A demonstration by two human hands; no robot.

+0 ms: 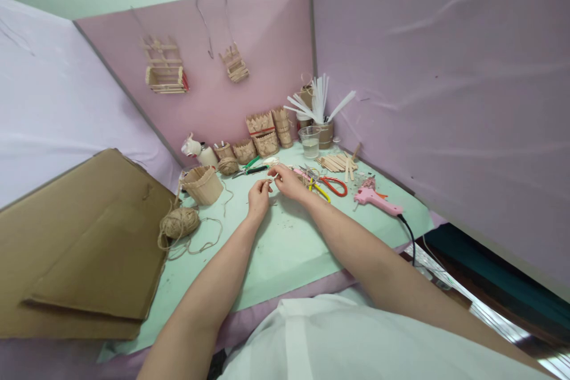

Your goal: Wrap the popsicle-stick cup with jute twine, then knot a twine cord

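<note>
Over the middle of the pale green tabletop point(285, 249), my left hand point(259, 196) is closed in a pinch, its fingertips pressed together. What it may hold is too small to make out. Close by on the right, my right hand point(287, 181) bends over with its fingers curled together near the left fingertips; anything in them is hidden. Behind the hands lie green-and-black handled pliers point(256, 170). Just right of my right hand, red-handled scissors point(333, 185) and a yellow-handled tool point(321, 192) overlap.
A pink glue gun point(378, 199) with a black cord lies right, near craft sticks point(337, 162) and a clear cup point(310, 145). Left are a twine ball point(180, 222), a wooden-stick basket point(202, 184) and cardboard point(89, 249). Small stick baskets point(266, 143) line the back wall.
</note>
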